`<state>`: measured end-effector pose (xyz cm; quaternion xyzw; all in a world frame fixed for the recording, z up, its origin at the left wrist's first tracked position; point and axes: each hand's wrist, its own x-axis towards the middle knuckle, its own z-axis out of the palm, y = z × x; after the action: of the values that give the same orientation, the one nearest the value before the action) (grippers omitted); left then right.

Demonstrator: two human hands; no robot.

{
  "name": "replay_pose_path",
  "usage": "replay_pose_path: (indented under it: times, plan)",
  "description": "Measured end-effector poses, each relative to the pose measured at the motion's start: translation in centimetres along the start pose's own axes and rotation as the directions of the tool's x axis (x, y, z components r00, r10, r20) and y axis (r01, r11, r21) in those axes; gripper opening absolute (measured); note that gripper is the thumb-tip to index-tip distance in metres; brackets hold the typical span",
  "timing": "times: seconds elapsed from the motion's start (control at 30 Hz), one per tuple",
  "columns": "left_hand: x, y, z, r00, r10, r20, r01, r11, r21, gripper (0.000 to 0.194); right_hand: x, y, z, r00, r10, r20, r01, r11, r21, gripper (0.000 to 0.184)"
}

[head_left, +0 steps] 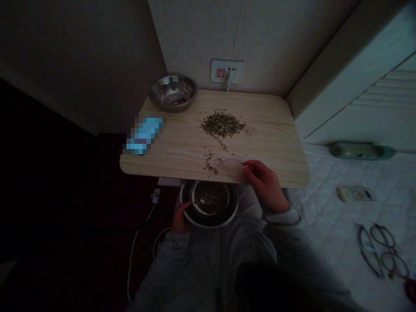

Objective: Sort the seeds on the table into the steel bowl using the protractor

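Note:
My left hand (182, 220) grips the left rim of a metal bowl (234, 212), just below the table's front edge. Inside that bowl are many small dark green beans (212, 197), probably on a paler inner dish. Between the thumb and fingers of my right hand (264, 181) is a thin, clear, rounded piece of plastic (230, 168), lying against the tabletop near its front edge. A few loose beans (211, 167) are just left of the plastic. Farther back, a larger spread of beans (222, 123) covers the middle of the wooden table (273, 130).
A second metal bowl (173, 93) stands at the table's back left, with a blurred-out phone (144, 135) before it. Behind is a wall socket (226, 71) with a plug. A white cable (133, 251) hangs at left. Glasses (383, 238) lie on the bed at right.

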<state>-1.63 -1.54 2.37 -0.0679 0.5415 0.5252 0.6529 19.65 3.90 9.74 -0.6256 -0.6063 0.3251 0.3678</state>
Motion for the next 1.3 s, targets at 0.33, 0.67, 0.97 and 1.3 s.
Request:
replay_pose_path:
  times: [0.33,0.67,0.97,1.3]
  plan:
    - [-0.37,0.25,0.45,0.993,-0.052,-0.104,0.058,0.997,0.049,0.019,-0.72,0.26,-0.40,0.994,-0.009,0.109,0.016,0.998,-0.066,0.023]
    - [-0.32,0.09,0.42,0.993,-0.099,-0.057,0.100,0.995,0.000,0.014,-0.58,0.36,-0.41,0.995,-0.005,0.101,0.007,1.000,-0.018,0.022]
    - [-0.19,0.01,0.25,0.989,-0.147,-0.031,0.146,0.989,-0.019,0.012,-0.61,0.53,-0.35,0.991,-0.020,0.133,0.025,0.999,-0.035,0.023]
    - [-0.07,-0.08,-0.07,0.997,-0.056,-0.045,0.056,0.998,-0.003,0.015,-0.68,0.46,-0.51,0.992,0.002,0.128,-0.001,1.000,-0.008,0.022]
